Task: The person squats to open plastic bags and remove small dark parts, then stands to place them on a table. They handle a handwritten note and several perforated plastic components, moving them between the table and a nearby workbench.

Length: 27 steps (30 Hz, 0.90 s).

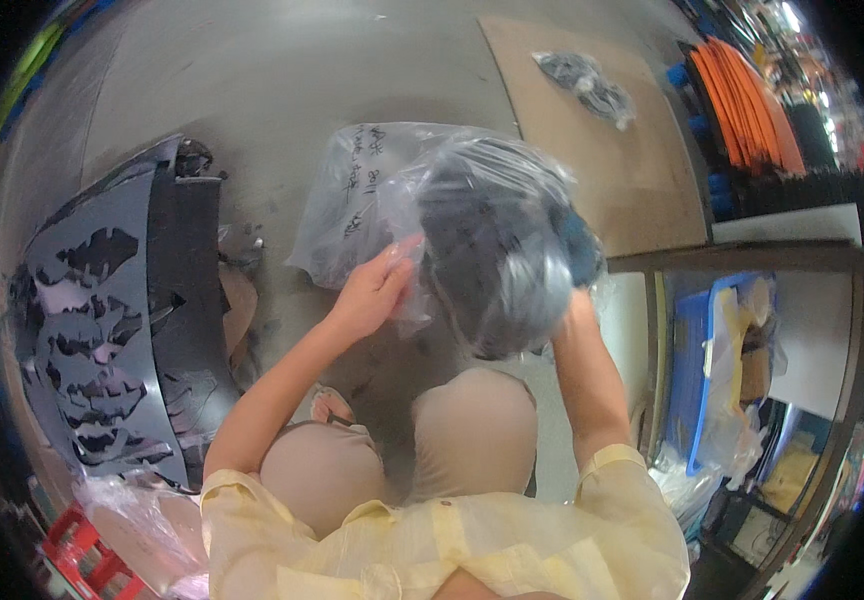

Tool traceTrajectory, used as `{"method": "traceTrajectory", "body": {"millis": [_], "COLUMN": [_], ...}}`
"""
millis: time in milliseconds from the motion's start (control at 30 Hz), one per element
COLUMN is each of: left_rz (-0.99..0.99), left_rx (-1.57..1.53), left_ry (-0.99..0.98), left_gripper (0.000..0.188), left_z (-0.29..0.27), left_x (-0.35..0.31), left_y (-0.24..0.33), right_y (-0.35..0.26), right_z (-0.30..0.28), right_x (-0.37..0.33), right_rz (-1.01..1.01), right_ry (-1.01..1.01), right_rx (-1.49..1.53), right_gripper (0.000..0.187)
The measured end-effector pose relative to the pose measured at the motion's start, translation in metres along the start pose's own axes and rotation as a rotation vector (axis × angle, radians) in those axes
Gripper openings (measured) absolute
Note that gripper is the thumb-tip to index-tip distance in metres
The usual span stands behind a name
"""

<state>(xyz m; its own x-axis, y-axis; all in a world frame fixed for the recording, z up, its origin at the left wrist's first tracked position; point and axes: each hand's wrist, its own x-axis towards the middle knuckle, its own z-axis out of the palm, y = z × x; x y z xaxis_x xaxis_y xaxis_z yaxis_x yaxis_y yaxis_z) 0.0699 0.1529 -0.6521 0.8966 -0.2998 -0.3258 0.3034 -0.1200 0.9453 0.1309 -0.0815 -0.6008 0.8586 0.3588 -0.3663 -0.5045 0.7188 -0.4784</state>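
Observation:
A large clear plastic bag [352,190] with dark handwriting hangs in front of my knees. Its right part is filled with a bundle of dark pieces [497,250] that show through the shiny film. My left hand [384,285] pinches gathered film at the bag's near left side, its fingers closed. On the right, my forearm reaches up to the bundle's lower right edge. My right hand [577,268] is mostly hidden behind the bag, so its fingers cannot be made out.
Dark sheets with cut-out shapes [102,330] lie at the left. A brown board [602,170] at the far right bears a small bagged dark bundle [587,88]. Orange sheets [747,105] stand beyond. Near right are a blue crate [692,370] and a shelf frame; a red stool [92,555] is near left.

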Motion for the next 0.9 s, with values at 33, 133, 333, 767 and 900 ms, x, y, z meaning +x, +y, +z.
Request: {"method": "traceTrajectory", "body": {"millis": [33,133,333,767,900], "left_rz": [0.001,0.023,-0.236,-0.124,-0.168], "left_rx": [0.011,0.034,-0.49,-0.345,-0.261], "left_ry": [-0.002,-0.027,-0.048,-0.031,-0.06], "left_gripper": [0.039,0.04,0.036,0.03,0.03], "left_z": [0.0,-0.005,-0.031,-0.035,-0.023], "left_x": [-0.001,-0.005,-0.02,-0.011,-0.005], "left_y": [0.0,-0.006,-0.009,0.035,0.032], "right_y": [0.01,0.036,0.069,0.062,0.041], "right_z": [0.004,0.016,-0.016,-0.147,-0.211], "right_x": [0.022,0.091,0.172,0.069,-0.016], "right_rz": [0.052,0.103,-0.064,-0.101,-0.345], "right_ry": [-0.012,-0.039,0.059,0.235,0.814], "right_rx": [0.086,0.173,-0.009,-1.182,-1.208], "right_gripper": [0.012,0.018,0.035,0.023,0.03]}}
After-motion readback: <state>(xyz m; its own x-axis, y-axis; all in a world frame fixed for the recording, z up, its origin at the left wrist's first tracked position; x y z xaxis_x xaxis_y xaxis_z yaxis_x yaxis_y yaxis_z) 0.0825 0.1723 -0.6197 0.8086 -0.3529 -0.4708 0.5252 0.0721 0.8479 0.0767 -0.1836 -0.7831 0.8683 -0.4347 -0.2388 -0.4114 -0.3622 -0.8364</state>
